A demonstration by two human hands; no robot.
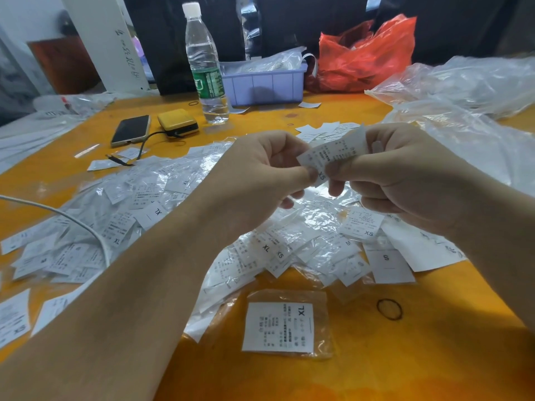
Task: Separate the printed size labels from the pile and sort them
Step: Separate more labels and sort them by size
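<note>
A wide pile of white printed size labels in clear sleeves covers the orange table. Above the pile, my left hand and my right hand both pinch one white label marked XS, held up between thumbs and fingers. One bagged XL label lies alone near the front edge. An S label and another XS label lie at the pile's right side.
A water bottle, a phone and a yellow power bank with cable stand behind the pile. A lilac bin, a red bag and clear plastic bags sit farther back. A black rubber band lies front right.
</note>
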